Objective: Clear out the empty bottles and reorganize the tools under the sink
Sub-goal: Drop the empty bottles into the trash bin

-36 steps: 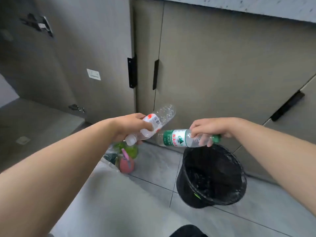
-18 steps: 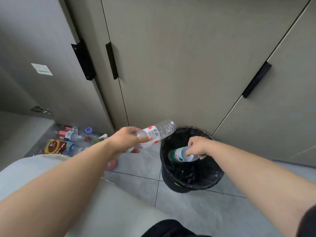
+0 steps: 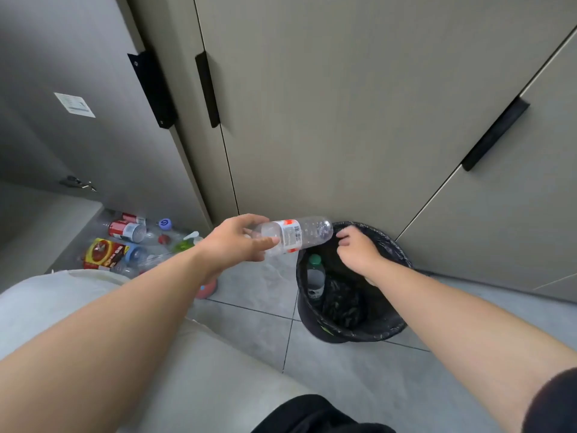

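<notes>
At left, bottles and cans [image 3: 125, 242] litter the floor by an open cabinet door [image 3: 103, 145]. The left hand [image 3: 237, 242] grips a clear plastic bottle [image 3: 296, 234] with a white-and-red label, held sideways just above the left rim of a black-lined bin [image 3: 388, 332]. A green-capped bottle [image 3: 314, 278] leans against the bin's left wall. The right hand [image 3: 359, 250] hovers over the bin's far rim, fingers loosely curled, holding nothing.

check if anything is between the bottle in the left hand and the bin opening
Only the right hand, which hangs over the far side of the bin, just past the bottle that the left hand holds. The near side of its mouth is open.
</notes>
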